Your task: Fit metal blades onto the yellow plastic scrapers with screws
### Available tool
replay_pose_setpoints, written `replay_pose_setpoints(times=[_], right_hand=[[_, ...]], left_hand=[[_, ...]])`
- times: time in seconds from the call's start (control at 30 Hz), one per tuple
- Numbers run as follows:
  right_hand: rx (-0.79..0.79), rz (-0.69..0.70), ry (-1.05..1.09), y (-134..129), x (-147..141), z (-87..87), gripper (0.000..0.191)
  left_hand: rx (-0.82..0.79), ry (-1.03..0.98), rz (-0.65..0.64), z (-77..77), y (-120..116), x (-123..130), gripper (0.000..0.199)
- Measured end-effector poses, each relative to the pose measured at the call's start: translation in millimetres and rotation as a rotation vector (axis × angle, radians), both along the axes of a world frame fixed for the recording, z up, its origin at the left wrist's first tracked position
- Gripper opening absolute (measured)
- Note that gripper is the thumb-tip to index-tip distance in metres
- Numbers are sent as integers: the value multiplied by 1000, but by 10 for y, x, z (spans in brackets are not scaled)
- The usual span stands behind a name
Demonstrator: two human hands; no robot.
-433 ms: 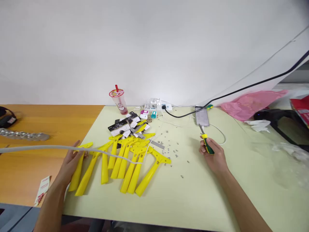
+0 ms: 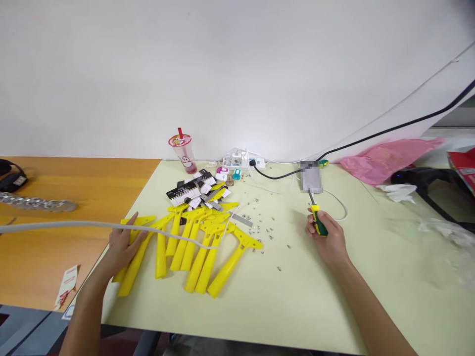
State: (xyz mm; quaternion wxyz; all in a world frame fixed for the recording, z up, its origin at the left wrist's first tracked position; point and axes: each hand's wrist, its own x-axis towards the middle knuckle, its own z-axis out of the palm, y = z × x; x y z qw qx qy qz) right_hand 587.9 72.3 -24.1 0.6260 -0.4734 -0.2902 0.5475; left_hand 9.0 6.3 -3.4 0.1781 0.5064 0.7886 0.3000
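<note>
On the left of the table, my left hand (image 2: 124, 245) lies over the leftmost yellow scraper handle (image 2: 136, 232), index finger and thumb spread apart on it. Its other fingers are partly hidden. Several more yellow scraper handles (image 2: 182, 247) lie to the right in a loose row. My right hand (image 2: 331, 240) grips a green and yellow screwdriver (image 2: 319, 222), its metal shaft pointing toward the wall. Just past the tip lies a blurred-out phone-sized object (image 2: 311, 177). Small metal screws or nuts (image 2: 270, 238) are scattered between the hands.
A grey cable (image 2: 85, 225) hangs across the view above the handles. Behind them are black-and-white cards (image 2: 185, 193), a metal blade (image 2: 241, 219) and a drink cup (image 2: 186, 157). A power strip (image 2: 260, 162) sits by the wall. At right lie a pink bag (image 2: 386, 157) and clear plastic (image 2: 445, 242).
My left hand has moved right, over the leftmost handle, which has shifted right against its neighbour. The right hand with the screwdriver has hardly moved.
</note>
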Motion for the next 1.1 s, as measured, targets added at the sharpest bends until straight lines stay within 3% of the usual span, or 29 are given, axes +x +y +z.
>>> replay_pose_setpoints(times=[0.13, 0.43, 0.7, 0.9, 1.1], right_hand=[[5, -1, 1, -8, 4, -5, 28], [2, -19, 6, 0, -2, -16, 30], [39, -123, 94, 23, 51, -15, 27], [60, -166, 148, 31, 106, 14, 27], [41, -142, 152, 32, 100, -10, 30]], left_hand=[[-3, 196, -29, -74, -44, -59, 65], [31, 256, 49, -139, -116, -14, 59], [6, 188, 116, 16, -200, -9, 34], [-51, 205, 197, 140, -260, 19, 38], [-177, 182, 188, 197, -248, 71, 37]])
